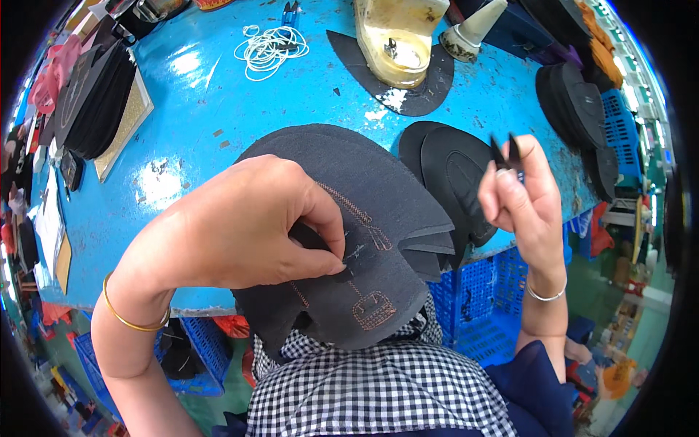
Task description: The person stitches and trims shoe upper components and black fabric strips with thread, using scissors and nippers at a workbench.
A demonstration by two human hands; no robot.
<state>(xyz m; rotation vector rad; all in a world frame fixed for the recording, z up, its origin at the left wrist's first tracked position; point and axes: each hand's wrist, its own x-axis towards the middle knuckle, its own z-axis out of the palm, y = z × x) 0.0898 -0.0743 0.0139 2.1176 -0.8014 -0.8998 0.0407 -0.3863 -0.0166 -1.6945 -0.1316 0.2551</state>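
A stack of dark curved shoe-upper pieces (342, 164) lies across my lap and the table's near edge. Brown stitching in chain and buckle-like shapes runs over its top piece. My left hand (240, 226) is bent over the middle of it, thumb and fingertips pinched together against the top piece; whether a loose thread is also between them cannot be made out. Off to the right, raised above the table edge, my right hand (530, 207) is closed around small black thread snips (508, 154). The blades point up and stand apart, away from the pieces.
Beyond the pieces lie black stacked pieces (451, 171), a glue-stained cream container (397, 54) and a tangle of white cord (271, 52) on the blue table (189, 95). More black stacks (95, 98) stand left. Blue baskets (484, 306) sit below the edge.
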